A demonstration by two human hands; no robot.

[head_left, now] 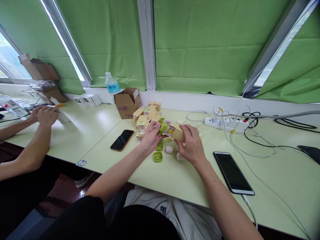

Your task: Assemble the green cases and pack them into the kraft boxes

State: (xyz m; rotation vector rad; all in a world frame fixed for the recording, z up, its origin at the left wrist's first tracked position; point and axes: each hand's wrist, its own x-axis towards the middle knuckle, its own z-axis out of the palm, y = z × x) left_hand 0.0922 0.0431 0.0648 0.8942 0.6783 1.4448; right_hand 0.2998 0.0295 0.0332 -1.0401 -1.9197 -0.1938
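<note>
My left hand pinches the green end of a small clear container with a yellow mark on it. The container's other end meets a small tan box; whether it is partly inside, I cannot tell. My right hand grips that box, fingers over its top and thumb below. Under my hands lie green square cups and small whitish-pink cylinders. Several more tan boxes are heaped just beyond my left hand.
A brown carton and a water bottle stand at the back. Phones lie left and right. A power strip with tangled cables sits back right. At far left, a co-worker's hands hold a white object.
</note>
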